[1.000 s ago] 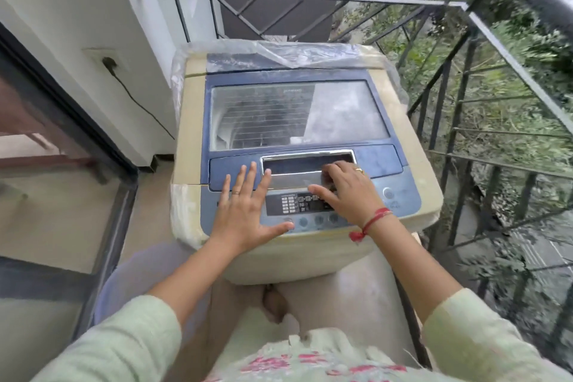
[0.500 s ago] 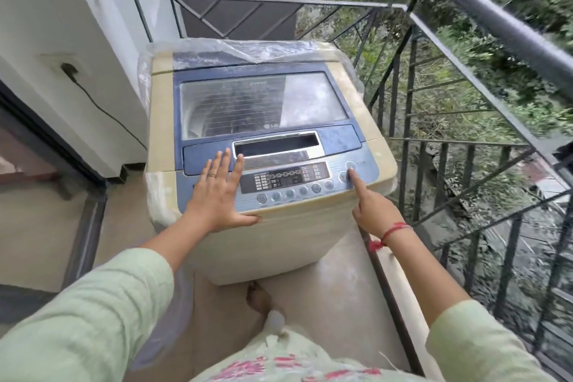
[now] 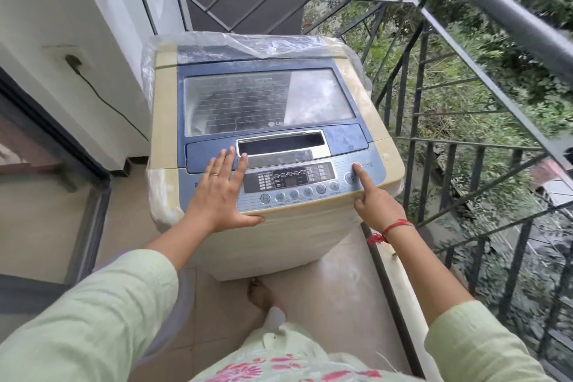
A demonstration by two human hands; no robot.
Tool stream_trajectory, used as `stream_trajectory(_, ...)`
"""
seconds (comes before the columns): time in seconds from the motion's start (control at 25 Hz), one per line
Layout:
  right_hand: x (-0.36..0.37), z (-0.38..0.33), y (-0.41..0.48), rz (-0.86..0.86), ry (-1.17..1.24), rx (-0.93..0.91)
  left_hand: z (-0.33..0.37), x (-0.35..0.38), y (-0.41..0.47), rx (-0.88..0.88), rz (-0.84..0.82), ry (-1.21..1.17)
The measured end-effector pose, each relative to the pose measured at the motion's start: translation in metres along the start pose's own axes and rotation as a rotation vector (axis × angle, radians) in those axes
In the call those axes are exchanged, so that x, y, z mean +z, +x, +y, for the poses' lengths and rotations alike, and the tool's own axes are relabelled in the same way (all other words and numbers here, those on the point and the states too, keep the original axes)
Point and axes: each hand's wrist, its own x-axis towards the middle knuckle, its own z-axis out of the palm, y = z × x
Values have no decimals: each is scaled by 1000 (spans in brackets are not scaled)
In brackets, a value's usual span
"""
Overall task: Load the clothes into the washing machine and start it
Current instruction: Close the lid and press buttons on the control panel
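Note:
A cream and blue top-load washing machine (image 3: 167,108) stands on a narrow balcony with its glass lid (image 3: 266,102) closed. No clothes show through the lid. My left hand (image 3: 217,195) lies flat, fingers straight, on the left end of the control panel (image 3: 288,178). My right hand (image 3: 375,205) points its straight index finger onto a round button (image 3: 356,165) at the panel's far right, and its other fingers are curled under.
A black metal railing (image 3: 496,9) runs close along the right and behind the machine. Clear plastic sheet (image 3: 248,43) covers the machine's back. A plug and cord (image 3: 73,60) hang on the left wall above a sliding door frame (image 3: 93,195). My bare foot (image 3: 260,291) is by the base.
My right hand has moved from the middle of the panel to its right end, and its index finger now touches a button. The left hand has stayed flat on the panel.

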Motion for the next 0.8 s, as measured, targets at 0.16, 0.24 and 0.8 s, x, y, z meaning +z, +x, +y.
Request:
stream_trajectory(0.16,2,-1,1,-34,56,32,1,-1,0,3,-4,11)
stream_trajectory(0.24,-2,0,4,-75,144,41,1,-1,-1,-1,-3,10)
stream_trajectory(0.8,4,-60,-47,-9,114,-158,1,-3,-1,7,7,32)
